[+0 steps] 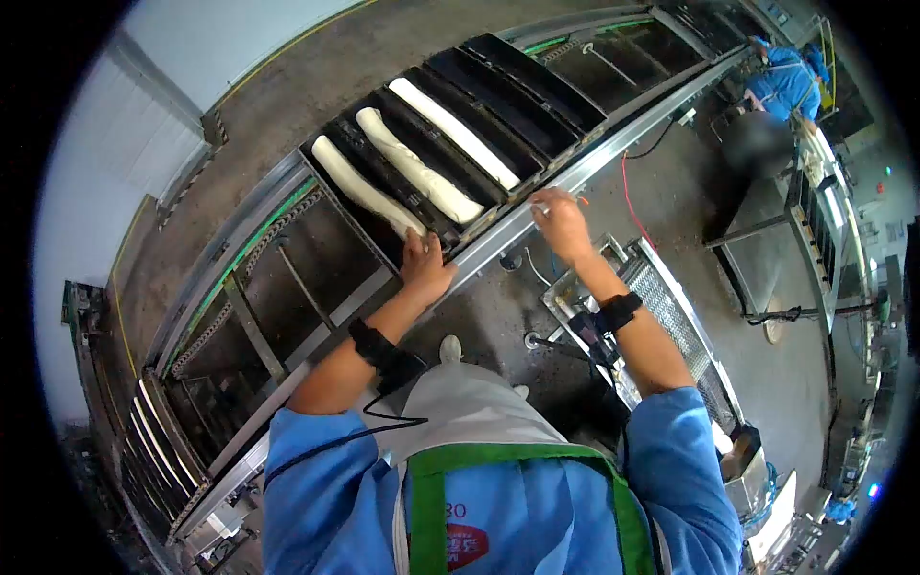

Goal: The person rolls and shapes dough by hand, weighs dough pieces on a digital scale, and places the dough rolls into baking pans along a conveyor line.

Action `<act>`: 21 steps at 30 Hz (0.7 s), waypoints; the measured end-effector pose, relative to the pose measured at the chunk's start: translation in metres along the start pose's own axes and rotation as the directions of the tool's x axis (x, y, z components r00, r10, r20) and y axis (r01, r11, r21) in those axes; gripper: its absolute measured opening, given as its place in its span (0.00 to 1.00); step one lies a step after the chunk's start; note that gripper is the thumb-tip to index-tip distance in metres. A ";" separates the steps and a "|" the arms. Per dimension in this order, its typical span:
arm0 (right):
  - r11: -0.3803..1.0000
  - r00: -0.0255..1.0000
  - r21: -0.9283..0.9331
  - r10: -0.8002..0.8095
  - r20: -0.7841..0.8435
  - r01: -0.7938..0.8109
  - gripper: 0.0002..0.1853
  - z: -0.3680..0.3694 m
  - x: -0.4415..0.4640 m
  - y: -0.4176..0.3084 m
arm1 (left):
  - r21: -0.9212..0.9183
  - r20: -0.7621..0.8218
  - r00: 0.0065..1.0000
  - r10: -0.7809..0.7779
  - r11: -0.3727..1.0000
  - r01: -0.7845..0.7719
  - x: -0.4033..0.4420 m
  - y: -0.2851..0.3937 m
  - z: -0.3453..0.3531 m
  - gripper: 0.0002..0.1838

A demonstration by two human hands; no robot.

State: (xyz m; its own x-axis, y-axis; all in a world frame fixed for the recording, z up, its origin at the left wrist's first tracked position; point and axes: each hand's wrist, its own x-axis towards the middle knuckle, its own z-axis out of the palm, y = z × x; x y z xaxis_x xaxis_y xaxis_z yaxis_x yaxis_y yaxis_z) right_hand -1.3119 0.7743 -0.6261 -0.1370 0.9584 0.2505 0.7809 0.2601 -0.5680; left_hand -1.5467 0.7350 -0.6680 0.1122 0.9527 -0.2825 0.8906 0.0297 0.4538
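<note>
Three long white rolls lie in separate black troughs on the conveyor: a left roll point(359, 185), a middle roll point(417, 165) and a right roll point(454, 132). My left hand point(425, 268) is at the near end of the left roll, its fingertips touching that end and the trough's edge, fingers bent and a little apart. My right hand point(563, 226) is over the conveyor's metal rail point(508, 230), near the close end of the right roll but apart from it. Its fingers are curled together, and whether anything small is between them cannot be made out.
Further black troughs point(517, 91) stand to the right of the rolls. A perforated metal stand point(671, 311) is beside my right forearm. Another person in blue point(788, 84) is at the upper right by a metal table point(767, 249). More troughs lie at the lower left.
</note>
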 end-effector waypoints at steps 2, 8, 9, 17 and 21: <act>0.988 0.989 0.035 -0.148 -0.014 0.148 0.10 0.010 0.011 -0.028 | 0.006 0.050 0.992 0.113 0.994 -0.114 0.007 -0.005 -0.019 0.30; 0.959 0.918 -0.070 -0.241 0.315 0.276 0.19 0.084 0.049 -0.046 | 0.282 0.218 0.955 0.202 0.923 -0.260 0.097 0.004 -0.150 0.15; 0.922 0.877 -0.193 -0.230 0.423 0.335 0.22 0.087 0.047 -0.040 | 0.503 0.053 0.982 0.182 0.845 -0.183 0.108 0.010 -0.160 0.16; 0.963 0.878 -0.093 -0.190 0.439 0.255 0.20 0.093 0.033 -0.044 | 0.842 -0.086 0.887 0.453 0.509 -0.178 0.198 -0.066 -0.139 0.12; 0.938 0.871 -0.170 -0.199 0.450 0.302 0.14 0.088 0.021 -0.048 | 0.839 -0.255 0.885 0.391 0.544 0.001 0.209 -0.075 -0.134 0.10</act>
State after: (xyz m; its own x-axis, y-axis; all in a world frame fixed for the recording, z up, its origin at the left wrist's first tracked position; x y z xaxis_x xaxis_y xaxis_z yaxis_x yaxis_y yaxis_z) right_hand -1.4060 0.7926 -0.6625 -0.5487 0.8357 -0.0219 0.7947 0.5133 -0.3241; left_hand -1.6490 0.9722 -0.6482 0.3348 0.9314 0.1426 0.8545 -0.2363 -0.4626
